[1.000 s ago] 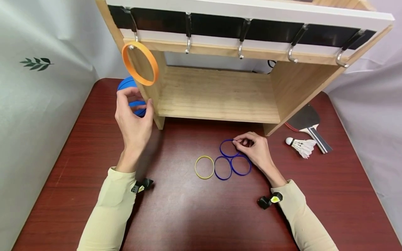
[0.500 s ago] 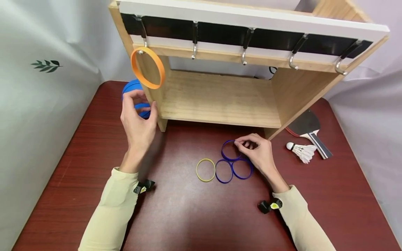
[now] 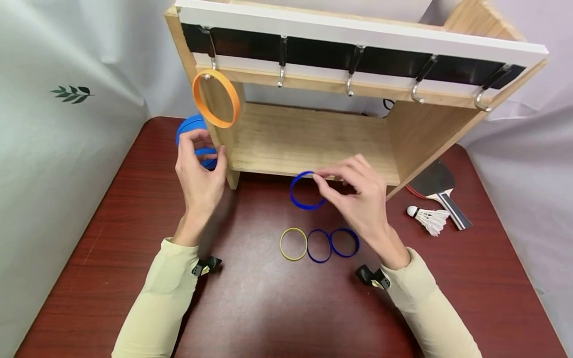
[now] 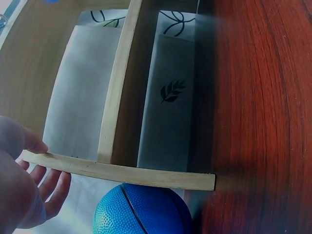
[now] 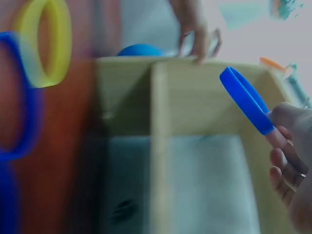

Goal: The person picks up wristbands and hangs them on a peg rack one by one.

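My left hand (image 3: 199, 181) grips the left side panel (image 4: 146, 175) of a wooden shelf, thumb on the inner face and fingers outside. My right hand (image 3: 360, 194) pinches a blue silicone wristband (image 5: 246, 102) by its edge between thumb and fingers. That band hangs in the air before the lower shelf board (image 3: 313, 139). On the table below lie a yellow wristband (image 3: 280, 243) and two more blue wristbands (image 3: 357, 241), side by side. An orange wristband (image 3: 230, 90) hangs from the leftmost hook; the other hooks (image 3: 350, 84) are bare.
A blue ball (image 4: 141, 209) sits behind the left panel, partly hidden by my left hand in the head view. Right of the shelf lie a table tennis bat (image 3: 434, 179) and a shuttlecock (image 3: 429, 219). Grey-white sheets (image 3: 53, 174) enclose the table.
My right hand has lifted one blue wristband off the table and moved it up and left. The left hand keeps its grip on the panel. The head view has shifted slightly.
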`<state>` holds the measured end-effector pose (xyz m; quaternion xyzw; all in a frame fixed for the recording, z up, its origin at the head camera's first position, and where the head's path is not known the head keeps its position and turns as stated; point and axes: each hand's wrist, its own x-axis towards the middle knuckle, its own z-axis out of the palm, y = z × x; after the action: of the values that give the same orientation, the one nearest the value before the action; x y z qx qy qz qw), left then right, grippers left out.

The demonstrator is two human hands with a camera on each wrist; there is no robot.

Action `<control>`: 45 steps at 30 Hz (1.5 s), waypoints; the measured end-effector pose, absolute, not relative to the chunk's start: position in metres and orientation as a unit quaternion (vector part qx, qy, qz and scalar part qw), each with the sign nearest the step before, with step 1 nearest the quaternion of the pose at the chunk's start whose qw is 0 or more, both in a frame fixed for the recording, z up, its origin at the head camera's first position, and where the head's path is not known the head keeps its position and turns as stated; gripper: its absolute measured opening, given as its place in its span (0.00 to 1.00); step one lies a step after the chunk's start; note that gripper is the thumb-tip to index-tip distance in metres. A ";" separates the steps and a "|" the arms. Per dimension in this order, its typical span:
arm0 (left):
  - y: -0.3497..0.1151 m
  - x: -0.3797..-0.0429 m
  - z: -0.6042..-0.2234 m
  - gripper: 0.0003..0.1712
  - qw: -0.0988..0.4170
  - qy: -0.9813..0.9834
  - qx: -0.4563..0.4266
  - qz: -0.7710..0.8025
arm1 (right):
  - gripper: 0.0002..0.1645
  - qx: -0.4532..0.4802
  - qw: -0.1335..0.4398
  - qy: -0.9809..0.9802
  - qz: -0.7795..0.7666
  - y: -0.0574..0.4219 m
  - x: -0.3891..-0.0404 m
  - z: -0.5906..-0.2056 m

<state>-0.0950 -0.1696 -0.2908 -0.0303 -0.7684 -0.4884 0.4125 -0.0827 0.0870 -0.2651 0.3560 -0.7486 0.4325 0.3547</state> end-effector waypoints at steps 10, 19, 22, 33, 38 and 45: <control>-0.170 -0.094 -0.292 0.18 0.414 -0.769 -0.040 -0.485 | 0.02 0.433 0.454 -0.665 0.405 0.045 -0.087 -0.196; -0.171 -0.095 -0.292 0.18 0.419 -0.768 -0.045 -0.483 | 0.04 0.414 0.536 -0.634 0.373 0.031 -0.109 -0.173; -0.171 -0.095 -0.292 0.18 0.420 -0.767 -0.050 -0.483 | 0.04 0.394 0.561 -0.633 0.360 0.029 -0.116 -0.172; -0.171 -0.095 -0.292 0.18 0.421 -0.765 -0.049 -0.485 | 0.05 0.352 0.604 -0.638 0.324 0.024 -0.131 -0.179; -0.171 -0.095 -0.292 0.18 0.422 -0.765 -0.048 -0.484 | 0.06 0.346 0.598 -0.649 0.319 0.025 -0.135 -0.183; -0.171 -0.095 -0.292 0.17 0.423 -0.765 -0.045 -0.484 | 0.06 0.345 0.594 -0.657 0.309 0.026 -0.135 -0.185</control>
<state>-0.0953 -0.1707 -0.2916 -0.0454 -0.7652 -0.4835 0.4226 -0.1354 0.0258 -0.1854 0.3451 -0.6574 0.3088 0.5944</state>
